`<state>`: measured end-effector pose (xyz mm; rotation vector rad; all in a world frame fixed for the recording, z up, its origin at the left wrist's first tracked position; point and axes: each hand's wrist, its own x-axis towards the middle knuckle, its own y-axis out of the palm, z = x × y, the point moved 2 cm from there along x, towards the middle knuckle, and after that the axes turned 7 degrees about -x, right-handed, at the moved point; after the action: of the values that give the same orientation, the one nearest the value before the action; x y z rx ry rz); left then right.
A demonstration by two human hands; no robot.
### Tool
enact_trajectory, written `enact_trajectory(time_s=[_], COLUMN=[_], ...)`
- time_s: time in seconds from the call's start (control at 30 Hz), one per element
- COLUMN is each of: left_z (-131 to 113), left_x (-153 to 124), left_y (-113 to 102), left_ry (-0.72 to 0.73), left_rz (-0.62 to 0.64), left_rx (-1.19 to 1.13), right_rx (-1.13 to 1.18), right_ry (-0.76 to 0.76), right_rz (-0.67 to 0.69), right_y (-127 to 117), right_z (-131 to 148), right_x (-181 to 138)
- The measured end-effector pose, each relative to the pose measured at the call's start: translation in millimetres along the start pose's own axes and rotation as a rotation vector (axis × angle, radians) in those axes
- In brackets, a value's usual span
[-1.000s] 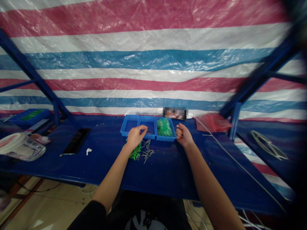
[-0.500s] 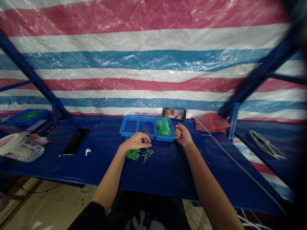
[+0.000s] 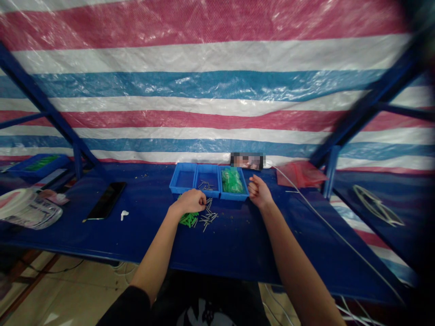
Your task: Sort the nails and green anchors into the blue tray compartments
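My left hand (image 3: 192, 201) is over the pile of green plastic wall plugs (image 3: 188, 219), palm down, its fingertips pinched together beside loose metal screws (image 3: 208, 217). Whatever the pinch holds is hidden. My right hand (image 3: 260, 192) is curled closed at the right side of a blue bin (image 3: 234, 197); I cannot make out anything inside its fingers. Clear bags with green pieces (image 3: 231, 180) fill that bin. A few screws (image 3: 206, 185) lie in the middle blue bin (image 3: 208, 170). The left blue bin (image 3: 182, 177) shows a bare floor.
A black phone (image 3: 106, 201), a white earbud (image 3: 124, 214) and a white tub (image 3: 30, 208) stand to the left. At the back are a phone with a blurred screen (image 3: 247, 160) and red plastic bags (image 3: 301, 174). A white cable (image 3: 319, 210) crosses the right side of the blue table (image 3: 224, 253).
The fingers of my left hand have closed from a loose open curve into a downward pinch by the screws. My right hand has stayed in place.
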<state>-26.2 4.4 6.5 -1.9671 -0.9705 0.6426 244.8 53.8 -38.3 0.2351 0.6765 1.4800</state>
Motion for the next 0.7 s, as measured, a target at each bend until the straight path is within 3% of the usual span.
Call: enact_trajectory(time_s=[0.47, 0.7], left_z=[0.8, 0.8], left_x=[2.3, 2.2], left_y=[4.5, 4.1], left_ry=[0.021, 0.063], left_rz=[0.007, 0.027], left_rx=[0.008, -0.132], right_rx=[0.007, 0.007], right_ry=[0.0, -0.007], right_rz=[-0.011, -0.009], right_y=[1.1, 0.4], right_z=[-0.5, -0.9], right_x=[1.0, 1.6])
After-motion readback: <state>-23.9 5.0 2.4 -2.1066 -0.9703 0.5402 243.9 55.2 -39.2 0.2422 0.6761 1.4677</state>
